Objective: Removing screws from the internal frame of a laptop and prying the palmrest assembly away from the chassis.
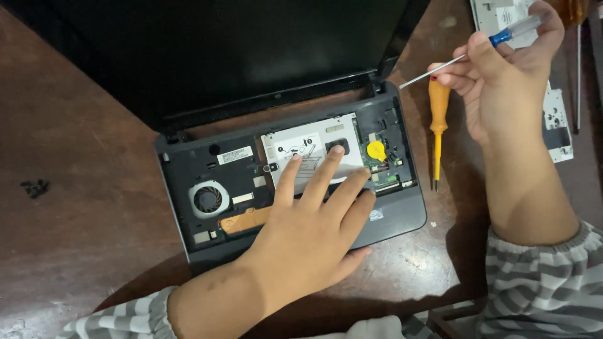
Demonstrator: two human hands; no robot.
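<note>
A small laptop [396, 216] lies open on the brown table with its keyboard cover off, showing a round fan [208, 198], a copper heat pipe [242, 220], a silver drive cover [308, 141] and a yellow coin cell [376, 150]. My left hand [308, 232] rests flat on the laptop's inside, fingers spread over the silver cover. My right hand [505, 81] is raised beside the laptop's right hinge and grips a screwdriver with a clear and blue handle [502, 36], its thin shaft pointing left and down toward the hinge corner.
An orange-handled screwdriver [438, 113] lies on the table right of the laptop. A white-grey removed panel [558, 125] sits at the top right, partly behind my right hand. The dark screen [220, 56] leans back at the top. A small dark fleck [35, 186] lies left.
</note>
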